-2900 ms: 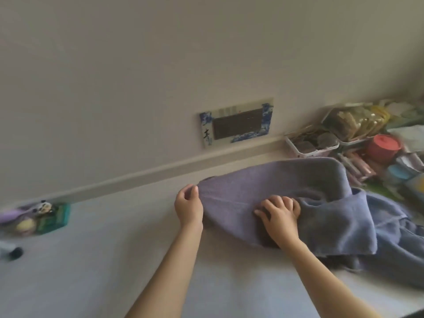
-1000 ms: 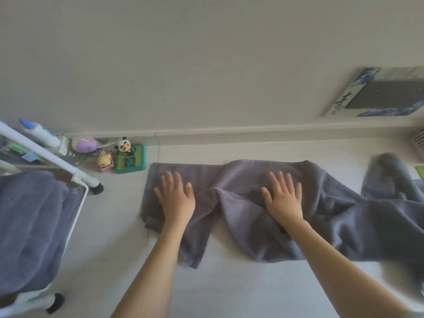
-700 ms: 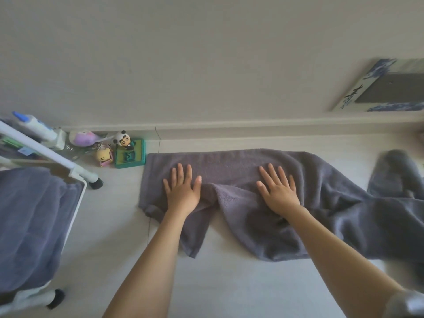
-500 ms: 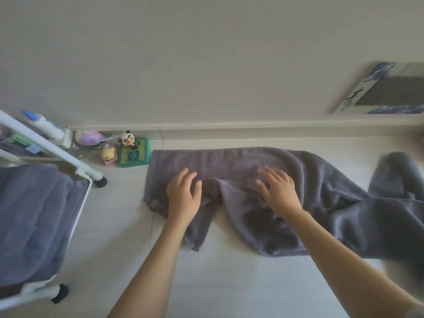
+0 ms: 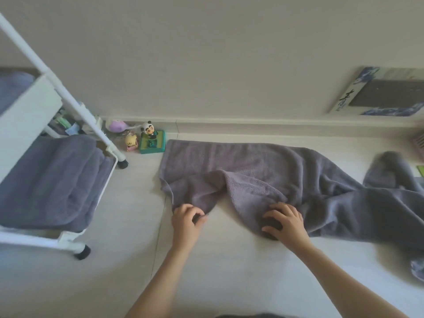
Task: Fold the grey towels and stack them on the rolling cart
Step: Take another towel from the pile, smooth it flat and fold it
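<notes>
A long grey towel lies spread on the pale floor along the wall, its near edge bunched into two hanging flaps. My left hand pinches the near corner of the left flap. My right hand grips the near edge of the right flap with curled fingers. The towel's right part runs rumpled to the frame's edge. At the left stands the white rolling cart, with a folded grey towel on its lower shelf and another grey towel on the shelf above.
Small toys stand by the baseboard next to the cart's wheel: a panda figure on a green box, a yellow figure, a purple one. A framed picture leans on the wall at right.
Both hands slid from lying flat on the towel's middle back to its near edge and curled onto it. The view dropped and shifted, showing more of the cart.
</notes>
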Tool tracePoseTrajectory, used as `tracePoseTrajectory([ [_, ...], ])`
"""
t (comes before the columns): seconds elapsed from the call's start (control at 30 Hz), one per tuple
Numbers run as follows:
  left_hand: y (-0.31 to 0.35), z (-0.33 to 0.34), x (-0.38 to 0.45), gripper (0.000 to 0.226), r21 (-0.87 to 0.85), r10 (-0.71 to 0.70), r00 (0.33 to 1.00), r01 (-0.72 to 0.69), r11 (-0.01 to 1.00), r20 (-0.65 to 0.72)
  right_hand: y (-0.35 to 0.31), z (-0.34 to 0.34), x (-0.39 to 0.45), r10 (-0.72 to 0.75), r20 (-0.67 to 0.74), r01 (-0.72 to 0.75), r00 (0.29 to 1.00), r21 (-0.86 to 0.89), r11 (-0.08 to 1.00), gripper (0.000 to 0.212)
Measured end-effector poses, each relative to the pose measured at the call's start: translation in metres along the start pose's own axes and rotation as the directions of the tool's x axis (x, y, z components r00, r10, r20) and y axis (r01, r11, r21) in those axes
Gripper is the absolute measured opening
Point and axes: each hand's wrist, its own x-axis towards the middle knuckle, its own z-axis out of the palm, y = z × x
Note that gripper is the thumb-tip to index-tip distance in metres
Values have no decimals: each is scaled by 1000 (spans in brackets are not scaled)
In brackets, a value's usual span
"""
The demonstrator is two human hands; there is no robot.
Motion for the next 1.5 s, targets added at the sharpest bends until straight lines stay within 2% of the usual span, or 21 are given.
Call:
tracePoseTrajectory([
  [0.1,-11,-14,-4,25,2,-45,999,45,999,5,-7,-3,3,71,15,-70,997,-32,997,17],
  [0.2,-28,-40,-11,17,7,-121,992,121,993,20,-8,-9,3,101,23,-100,995,-26,995,12],
  [0.37,-46,-83,-31,12,118,-278,960,273,955,25,-10,-38,-9,243,-2,-239,970,177,955,15],
  [0.4,-47,-88,-34,15,140,-308,950,300,944,41,-7,-41,-12,251,-1,-248,968,150,957,16],
  [0.5,-46,-99,-48,17,182,-363,928,344,921,87,-6,-42,-24,249,68,-243,966,-78,967,22],
  [0.57,-41,-102,-53,22,224,-381,921,355,908,83,-14,-39,-33,234,113,-207,966,-210,956,38],
  [0.63,-35,-104,-55,37,288,-351,936,329,899,29,-19,-32,-38,190,43,-175,981,-235,956,41],
  [0.7,-30,-105,-59,44,341,-303,952,297,892,-35,-26,-23,-43,130,-90,-142,987,-149,979,17],
  [0.73,-29,-103,-62,42,346,-273,960,275,897,-53,-29,-17,-46,116,-102,-129,988,-135,982,13],
  [0.83,-31,-89,-66,40,338,-135,990,143,930,-46,-38,-2,-50,63,47,-55,997,-159,986,47],
  [0.93,-31,-70,-66,49,369,-48,992,1,930,117,-43,13,-55,101,175,-53,979,-260,964,61],
  [1.0,-29,-63,-71,51,468,-71,985,-10,884,155,-42,19,-61,123,191,-56,974,-323,945,62],
  [1.07,-22,-64,-76,51,525,-141,980,49,850,138,-42,20,-67,123,141,-65,982,-358,932,58],
  [1.2,-9,-71,-70,48,554,-195,981,153,818,18,-51,17,-62,79,-103,-107,992,-307,945,59],
  [1.27,-9,-65,-65,54,521,-195,979,134,843,62,-60,18,-60,90,-51,-102,995,-308,946,61],
  [1.37,-18,-48,-68,68,505,-211,961,93,858,181,-66,34,-63,202,115,-154,973,-335,930,62],
  [1.43,-28,-46,-73,78,525,-270,942,130,841,199,-75,39,-63,232,171,-158,957,-361,919,63],
  [1.5,-42,-52,-75,83,543,-272,947,140,828,170,-86,40,-64,201,206,-110,958,-383,917,66],
])
